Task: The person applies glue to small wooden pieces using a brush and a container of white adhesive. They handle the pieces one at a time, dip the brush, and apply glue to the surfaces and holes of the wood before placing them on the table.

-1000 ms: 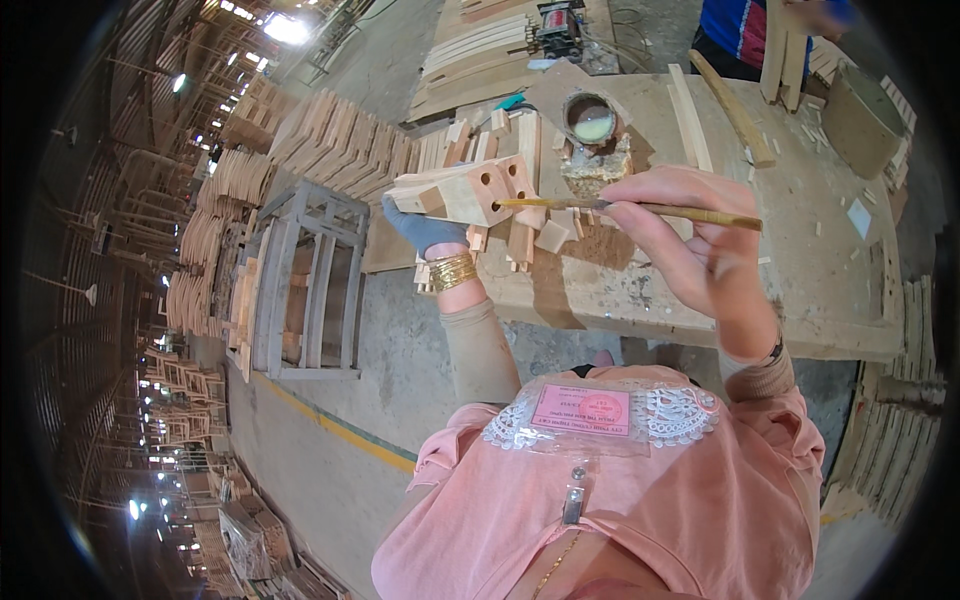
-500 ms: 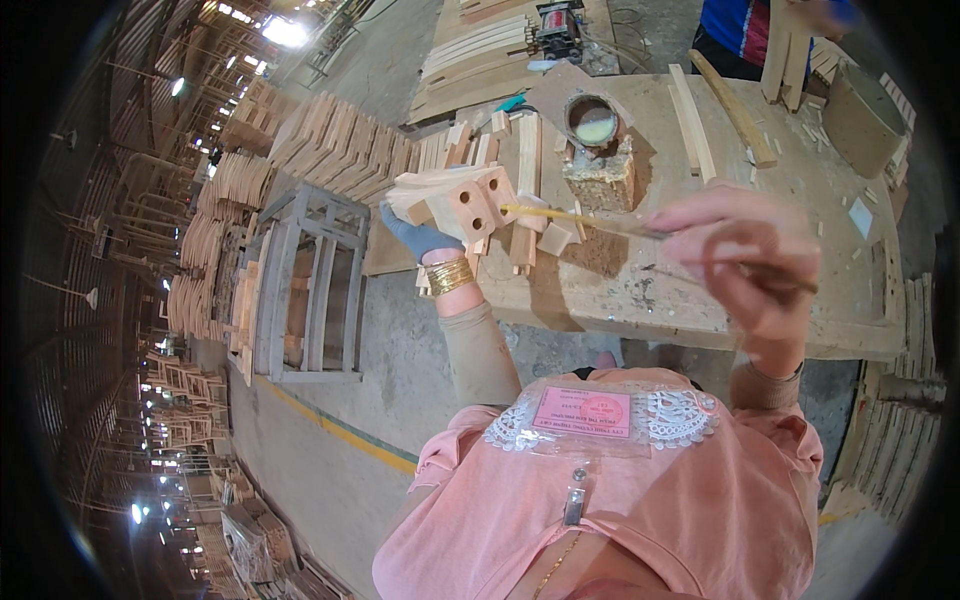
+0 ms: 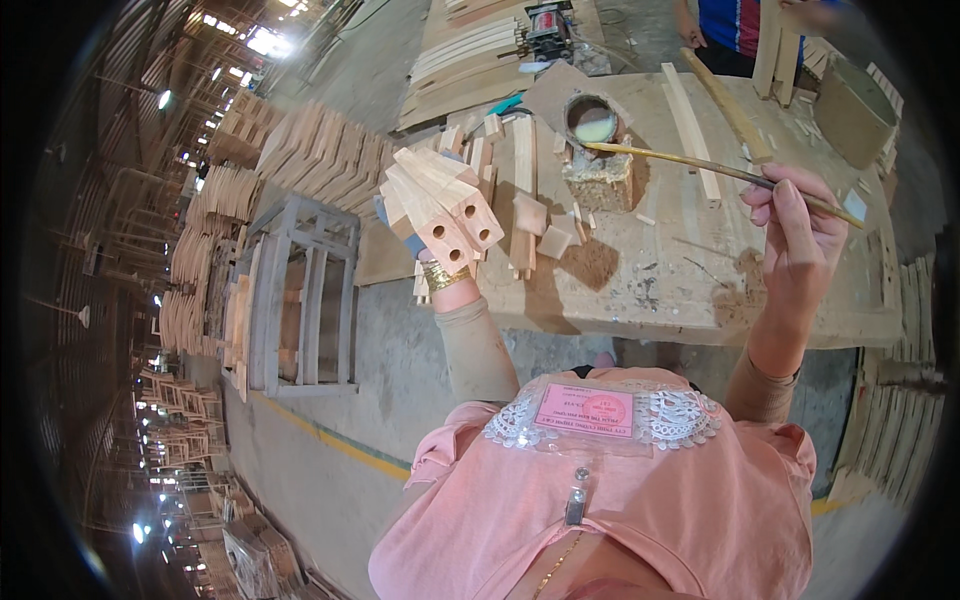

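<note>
1. The gloved left hand [image 3: 413, 244] has its grip closed around drilled wooden pieces [image 3: 440, 212], near the table's [image 3: 700, 285] left end.
2. The right hand [image 3: 802, 222] is clamped on a thin brush [image 3: 680, 158], tip at the pot's [image 3: 590, 104] near rim; contact is unclear.
3. The pot stands on a block [image 3: 600, 187]; offcuts [image 3: 530, 213] lie between block and drilled pieces.
4. The brush crosses over a long strip [image 3: 688, 125].
5. Tabletop stretches from block to near edge.

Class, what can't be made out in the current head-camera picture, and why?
All in the head view:
Left hand: most fingers, hidden behind the wooden pieces.
Holes: their depth, too small and dark.
Co-worker: the head, cut off by the top edge.
</note>
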The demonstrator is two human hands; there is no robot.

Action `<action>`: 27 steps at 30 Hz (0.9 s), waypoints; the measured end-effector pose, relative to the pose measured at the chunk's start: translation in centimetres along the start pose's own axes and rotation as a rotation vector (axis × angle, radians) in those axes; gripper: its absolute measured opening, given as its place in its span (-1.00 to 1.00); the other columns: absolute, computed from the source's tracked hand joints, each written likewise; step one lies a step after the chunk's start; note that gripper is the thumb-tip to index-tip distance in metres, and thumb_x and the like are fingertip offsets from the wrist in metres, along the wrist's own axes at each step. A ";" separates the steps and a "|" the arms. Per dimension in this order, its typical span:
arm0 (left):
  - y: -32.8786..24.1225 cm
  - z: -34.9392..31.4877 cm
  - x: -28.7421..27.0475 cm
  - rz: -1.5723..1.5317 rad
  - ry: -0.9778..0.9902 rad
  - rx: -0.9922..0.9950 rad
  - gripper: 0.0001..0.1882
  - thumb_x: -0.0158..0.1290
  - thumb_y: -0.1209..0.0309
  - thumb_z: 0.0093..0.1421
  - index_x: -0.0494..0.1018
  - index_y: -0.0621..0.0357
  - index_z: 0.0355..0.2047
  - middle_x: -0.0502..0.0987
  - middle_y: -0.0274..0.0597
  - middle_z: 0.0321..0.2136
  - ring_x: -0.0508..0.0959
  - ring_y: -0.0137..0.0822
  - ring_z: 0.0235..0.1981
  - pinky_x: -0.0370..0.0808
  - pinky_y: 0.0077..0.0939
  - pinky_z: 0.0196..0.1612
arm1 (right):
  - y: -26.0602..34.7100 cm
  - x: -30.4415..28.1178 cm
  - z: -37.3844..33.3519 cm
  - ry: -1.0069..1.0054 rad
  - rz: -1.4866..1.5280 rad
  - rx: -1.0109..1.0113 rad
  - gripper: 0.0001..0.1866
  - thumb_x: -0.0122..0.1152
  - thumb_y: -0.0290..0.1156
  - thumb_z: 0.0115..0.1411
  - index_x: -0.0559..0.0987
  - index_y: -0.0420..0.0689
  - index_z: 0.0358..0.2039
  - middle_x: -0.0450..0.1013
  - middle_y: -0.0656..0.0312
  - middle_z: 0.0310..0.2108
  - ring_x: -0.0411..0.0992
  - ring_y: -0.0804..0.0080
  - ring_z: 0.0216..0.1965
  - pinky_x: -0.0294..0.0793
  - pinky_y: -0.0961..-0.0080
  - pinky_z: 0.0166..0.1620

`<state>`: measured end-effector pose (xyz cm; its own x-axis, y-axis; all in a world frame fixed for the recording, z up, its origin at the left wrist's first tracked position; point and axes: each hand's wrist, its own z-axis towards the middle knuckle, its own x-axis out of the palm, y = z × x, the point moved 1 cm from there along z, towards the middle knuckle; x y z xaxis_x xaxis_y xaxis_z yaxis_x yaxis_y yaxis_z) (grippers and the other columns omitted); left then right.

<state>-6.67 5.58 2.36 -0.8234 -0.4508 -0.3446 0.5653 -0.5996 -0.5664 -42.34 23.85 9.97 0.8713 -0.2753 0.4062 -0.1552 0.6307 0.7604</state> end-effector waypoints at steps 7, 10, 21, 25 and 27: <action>4.6 1.2 1.5 -0.820 -0.033 -0.340 -0.45 -0.31 -0.07 0.17 0.25 0.01 0.02 0.30 -0.16 0.01 0.32 -0.15 0.00 0.29 -0.22 0.04 | -0.6 0.4 -0.8 -0.044 -0.014 0.000 -0.82 0.01 -0.55 0.14 0.47 -0.37 -0.28 0.47 0.07 -0.49 0.35 0.59 -0.49 0.31 0.73 -0.38; 7.2 1.5 -0.3 -0.645 0.029 -0.255 -0.39 -0.33 -0.12 0.15 0.24 0.01 0.04 0.28 -0.14 0.04 0.31 -0.13 0.02 0.26 -0.19 0.06 | -1.0 0.8 -1.2 -0.024 0.006 -0.002 -0.82 0.00 -0.55 0.14 0.47 -0.38 -0.28 0.47 0.06 -0.48 0.35 0.58 -0.48 0.31 0.71 -0.38; 2.9 3.5 2.4 -1.341 -0.301 -0.914 -0.42 -0.18 -0.18 0.03 0.32 -0.02 -0.14 0.40 -0.17 -0.15 0.40 -0.10 -0.11 0.37 -0.14 -0.05 | -1.1 3.7 -2.6 -0.115 -0.071 0.022 -0.83 0.00 -0.53 0.14 0.48 -0.36 -0.31 0.47 0.06 -0.49 0.35 0.56 -0.49 0.31 0.68 -0.37; 2.5 3.9 3.6 -1.374 -0.254 -0.936 -0.33 -0.30 -0.21 0.07 0.23 -0.02 0.03 0.28 -0.04 0.02 0.33 -0.01 -0.02 0.31 -0.01 0.00 | -1.3 5.3 -2.5 -0.102 -0.094 0.018 -0.83 0.01 -0.52 0.14 0.49 -0.37 -0.33 0.48 0.06 -0.51 0.36 0.58 -0.52 0.33 0.70 -0.40; 3.0 4.0 3.4 -1.388 -0.222 -0.914 -0.31 -0.30 -0.23 0.06 0.22 -0.04 0.03 0.29 -0.04 0.01 0.33 -0.01 -0.02 0.32 0.01 -0.02 | -1.5 6.3 -2.4 -0.068 -0.093 0.002 -0.83 0.02 -0.51 0.15 0.50 -0.37 -0.35 0.48 0.07 -0.51 0.38 0.58 -0.53 0.34 0.70 -0.42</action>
<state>-7.61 -0.42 2.45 -0.5731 -0.0716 0.8164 -0.8128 -0.0775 -0.5774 -35.51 22.94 10.20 0.8482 -0.3813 0.3677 -0.0763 0.5991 0.7971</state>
